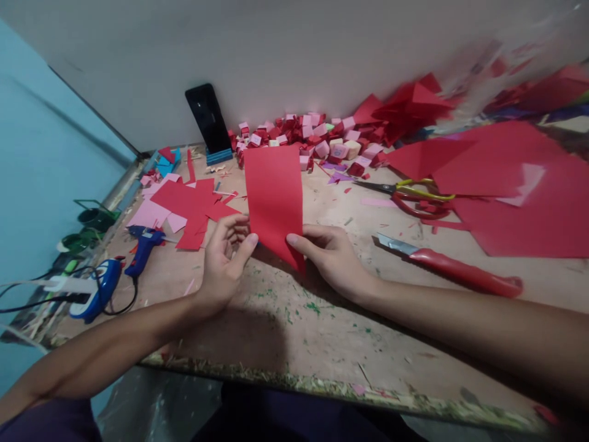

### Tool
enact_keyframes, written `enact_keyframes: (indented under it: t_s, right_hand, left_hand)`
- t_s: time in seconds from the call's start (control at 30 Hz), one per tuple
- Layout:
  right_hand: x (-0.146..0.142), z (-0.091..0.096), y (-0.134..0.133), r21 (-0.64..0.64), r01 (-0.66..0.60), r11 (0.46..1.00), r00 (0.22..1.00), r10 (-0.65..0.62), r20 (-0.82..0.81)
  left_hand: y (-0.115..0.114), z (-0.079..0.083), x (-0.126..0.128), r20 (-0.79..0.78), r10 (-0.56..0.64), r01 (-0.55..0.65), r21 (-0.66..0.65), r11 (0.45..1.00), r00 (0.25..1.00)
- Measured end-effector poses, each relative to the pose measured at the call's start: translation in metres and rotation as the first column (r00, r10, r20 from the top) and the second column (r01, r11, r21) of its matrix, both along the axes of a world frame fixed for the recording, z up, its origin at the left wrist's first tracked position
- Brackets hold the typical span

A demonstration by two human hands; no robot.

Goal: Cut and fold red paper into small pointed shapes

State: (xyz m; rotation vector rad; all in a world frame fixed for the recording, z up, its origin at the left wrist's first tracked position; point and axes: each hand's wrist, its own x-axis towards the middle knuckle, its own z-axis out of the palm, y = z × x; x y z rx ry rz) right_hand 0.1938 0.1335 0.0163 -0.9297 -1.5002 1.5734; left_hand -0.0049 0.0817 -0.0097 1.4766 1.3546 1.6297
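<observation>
Over the middle of the wooden surface (276,344), holding up a red paper sheet (275,190) with two hands, in a nearly upright position and with the lower right corner pointing down, below the thumbs. At the lower left edge, pinching with the left hand (223,258), with the thumb at the border and the fingers curled behind it; so, with this grip clamped on the sheet. At the lower right edge, pinching with the right hand (338,258), with the thumb on the near face and the fingers partly hidden behind; again with the grip clamped on the sheet.

To the left of the left hand, can see red paper cutouts (188,205) lying partly over pink paper pieces (147,212). Nearer to the left border, can notice a blue glue gun (146,248) beside a blue and white power strip (99,291). Behind the sheet, can see a heap of red and pink paper cubes (317,132), just beside a black smartphone (207,116) leaning in a blue stand (219,156). To the right, can find scissors (414,196) with yellow and red handles, near large red sheets (519,227). Closer to the right forearm, can see a red-handled utility knife (460,267), with the blade pointing leftward. Below the hands, can observe small green scraps (313,307) scattered on the surface.
</observation>
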Motion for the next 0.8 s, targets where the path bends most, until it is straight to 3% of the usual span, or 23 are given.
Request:
enact_keyframes:
  t_s: [0.1, 0.2, 0.4, 0.6, 0.8]
  right_hand:
    - [0.0010, -0.0015, -0.0001, -0.005, -0.028, 1.000, 1.000, 0.028, -0.006]
    - [0.0016, -0.0037, 0.0011, 0.010, -0.041, 0.999, 0.998, 0.041, -0.036]
    - [-0.0011, -0.0079, 0.0046, -0.013, 0.087, 0.996, 0.988, -0.088, -0.128]
    - [-0.0018, -0.0084, 0.0047, -0.015, 0.109, 0.994, 0.990, -0.110, -0.087]
    - [-0.0030, -0.0086, 0.0022, -0.095, 0.141, 0.986, 0.984, -0.150, -0.097]
  left_hand:
    - [-0.0027, 0.0037, 0.0003, -0.019, -0.058, 0.057, -0.063, 0.996, 0.998]
    - [-0.0039, 0.0062, 0.0006, -0.061, -0.044, 0.042, -0.041, 0.998, 0.997]
    - [-0.0025, 0.0082, 0.0003, -0.086, -0.034, 0.032, -0.032, 0.999, 0.996]
    - [-0.0011, 0.0047, -0.0041, -0.085, 0.029, -0.033, -0.046, 0.998, 0.996]
    - [-0.0010, 0.0072, -0.0059, -0.113, -0.001, -0.002, -0.023, 1.000, 0.994]
